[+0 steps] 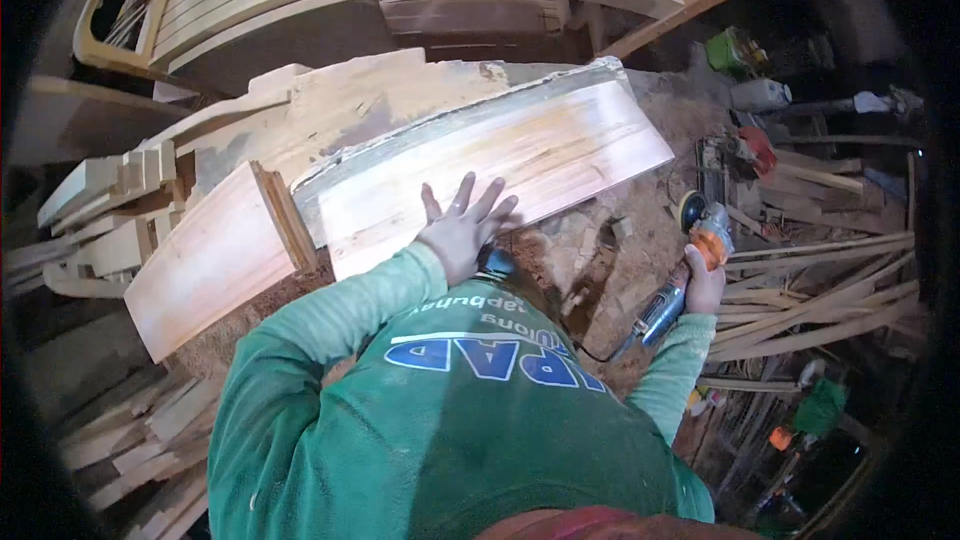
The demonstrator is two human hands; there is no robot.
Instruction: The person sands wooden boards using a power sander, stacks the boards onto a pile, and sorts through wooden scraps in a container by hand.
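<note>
Left hand (462,230) pressed flat with fingers spread on the near edge of the curved plank (500,165) lying across the stacked timber, right hand (703,285) closed around the angle grinder (690,260) held clear alongside; best kept braced, disc flat.

The curved wooden plank (500,155) lies flat and slanted, its pale, orange-streaked face up, with a rough grey edge along its far side. The angle grinder (690,260) has an orange head, a round sanding disc and a blue-grey body, held off the plank's right end.
</note>
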